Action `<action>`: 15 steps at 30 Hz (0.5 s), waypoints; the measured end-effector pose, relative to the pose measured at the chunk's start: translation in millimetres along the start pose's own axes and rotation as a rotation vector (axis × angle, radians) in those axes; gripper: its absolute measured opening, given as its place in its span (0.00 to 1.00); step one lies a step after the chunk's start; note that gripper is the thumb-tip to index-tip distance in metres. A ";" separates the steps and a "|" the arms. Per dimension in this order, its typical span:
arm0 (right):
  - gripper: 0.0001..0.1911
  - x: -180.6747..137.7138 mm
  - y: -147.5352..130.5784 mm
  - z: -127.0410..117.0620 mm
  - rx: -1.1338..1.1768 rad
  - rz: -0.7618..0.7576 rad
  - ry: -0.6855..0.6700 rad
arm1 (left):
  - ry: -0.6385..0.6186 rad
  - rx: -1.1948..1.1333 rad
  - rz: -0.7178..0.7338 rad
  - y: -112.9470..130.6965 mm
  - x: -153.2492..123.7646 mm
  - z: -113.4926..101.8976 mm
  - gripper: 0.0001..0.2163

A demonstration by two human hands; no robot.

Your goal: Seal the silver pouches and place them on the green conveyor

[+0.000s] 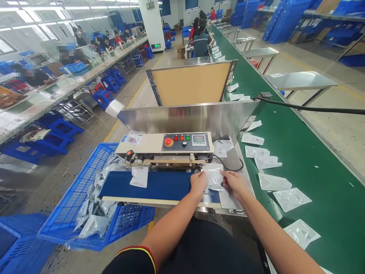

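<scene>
Between my two hands a white plastic pouch (213, 178) is stretched flat, its top edge at the right end of the band sealing machine (142, 144). My left hand (199, 182) pinches the pouch's left edge, and my right hand (232, 180) grips its right edge. Another white pouch (139, 177) hangs from the sealer's left part, over the blue belt (168, 185). The machine's panel (187, 141) carries a red stop knob, lit buttons and a small display. A clear bag (134, 137) lies on its housing.
Along my right runs a green conveyor (322, 182) with several white pouches (275, 182) on it. A blue basket (71, 201) full of sealed-looking pouches stands left of the machine. A metal panel (188, 120) rises behind it. A black cable (313, 107) crosses the conveyor. Co-workers sit farther back.
</scene>
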State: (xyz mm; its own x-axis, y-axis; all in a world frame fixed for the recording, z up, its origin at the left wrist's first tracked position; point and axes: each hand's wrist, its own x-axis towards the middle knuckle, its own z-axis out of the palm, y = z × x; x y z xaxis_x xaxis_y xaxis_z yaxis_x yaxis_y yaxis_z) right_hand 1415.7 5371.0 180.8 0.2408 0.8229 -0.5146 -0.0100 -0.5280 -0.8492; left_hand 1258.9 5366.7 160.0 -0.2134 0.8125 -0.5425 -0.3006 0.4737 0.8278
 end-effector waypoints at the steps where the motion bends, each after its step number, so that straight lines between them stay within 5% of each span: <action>1: 0.25 3.0 -2.1 8.2 -0.032 -0.009 -0.025 | 0.017 -0.014 0.010 1.5 2.0 -5.7 0.17; 5: 0.21 -1.1 -5.3 35.8 -0.162 -0.064 -0.102 | 0.057 -0.087 0.065 6.8 7.2 -33.6 0.21; 8: 0.20 -23.1 2.8 24.9 -0.233 -0.169 -0.091 | 0.063 -0.059 0.145 9.5 8.0 -59.3 0.23; 12: 0.26 -65.6 43.3 -62.8 -0.370 -0.269 0.203 | 0.285 0.100 0.424 14.9 -3.4 -99.9 0.27; 15: 0.28 -105.2 98.2 -162.9 -0.393 0.034 0.738 | 0.324 0.190 0.634 18.6 -21.4 -123.5 0.31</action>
State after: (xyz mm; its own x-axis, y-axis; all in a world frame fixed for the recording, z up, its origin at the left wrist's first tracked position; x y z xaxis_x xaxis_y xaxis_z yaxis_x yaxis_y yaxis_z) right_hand 1547.5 5198.4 170.9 0.8213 0.5292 -0.2132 0.2777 -0.6972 -0.6609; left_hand 1143.1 5316.1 169.3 -0.5654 0.8228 0.0578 0.1318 0.0210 0.9911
